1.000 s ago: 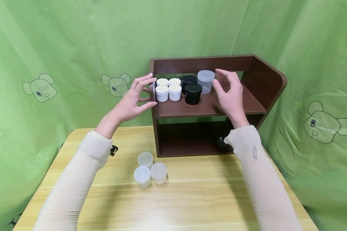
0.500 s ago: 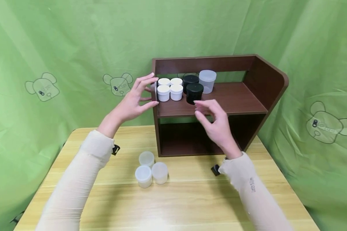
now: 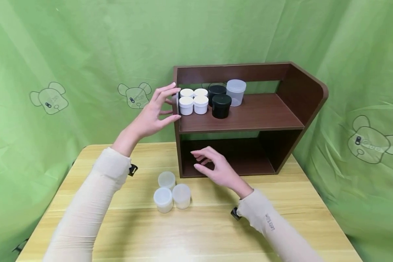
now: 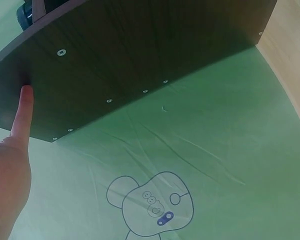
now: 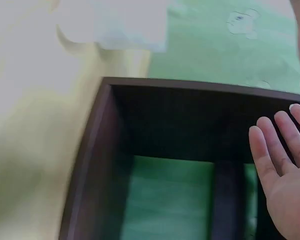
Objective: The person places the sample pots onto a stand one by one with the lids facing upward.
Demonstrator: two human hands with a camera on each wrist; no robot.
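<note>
Translucent jars [image 3: 171, 192], three clustered on tabletop [image 3: 216, 233], at eight o'clock of relaxed, empty right hand [image 3: 216, 169]; left hand [image 3: 154, 114], fingers straight, touches shelf [image 3: 249, 112] side.

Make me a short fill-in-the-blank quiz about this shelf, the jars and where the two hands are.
1. The left hand touches the ____ side panel of the brown shelf.
2. The upper shelf board holds four white jars, two ____ jars and one translucent jar.
3. On the wooden table stand ____ translucent jars.
4. The right hand, holding nothing, hovers before the ____ compartment.

Missing words: left; black; three; lower
</note>
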